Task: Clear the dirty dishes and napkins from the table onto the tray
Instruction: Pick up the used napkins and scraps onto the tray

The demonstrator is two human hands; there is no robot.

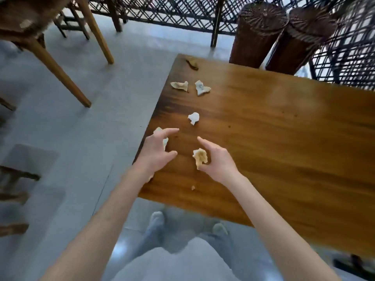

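Crumpled dirty napkins lie along the left end of a wooden table [274,142]. My right hand [217,161] holds a stained napkin [200,157] in its curled fingers, index finger pointing out. My left hand [157,151] hovers at the table's left edge with fingers spread over a white napkin [164,141] that it partly hides. Farther along lie a small white napkin [193,118], a greyish napkin [201,88], a yellow-stained napkin [179,85] and a dark brown scrap [192,63] near the far corner. No tray or dishes are in view.
A tiny paper crumb [193,187] lies near the table's front edge. Wooden chair legs [60,72] stand on the grey floor to the left. Two brown wicker cylinders [257,31] and black lattice chairs [345,49] stand beyond the table.
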